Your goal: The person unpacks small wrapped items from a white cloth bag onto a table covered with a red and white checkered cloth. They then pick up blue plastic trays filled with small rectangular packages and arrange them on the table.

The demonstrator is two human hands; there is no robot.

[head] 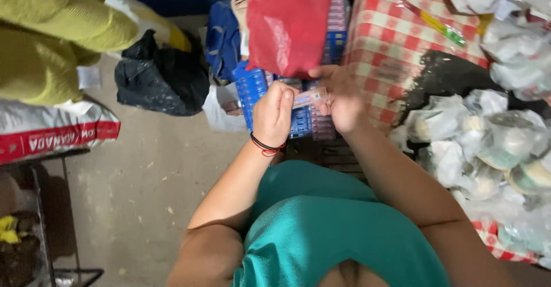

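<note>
The small pink-and-grey packet (310, 97) lies between both hands, its long axis running roughly level from the left hand (274, 115) to the right hand (340, 99). The left grip is pinched narrow on the packet's near end, thumb on top; the right grip closes its fingertips on the far end. Neither hand is nearer: both touch it. Directly beyond the packet stands a blue crate (252, 89), packed with blue card strips, a red plastic bag (288, 20) resting over it. Right of the packet, the checked-cloth bench (390, 40) carries knotted clear bags (493, 143) of pale contents.
</note>
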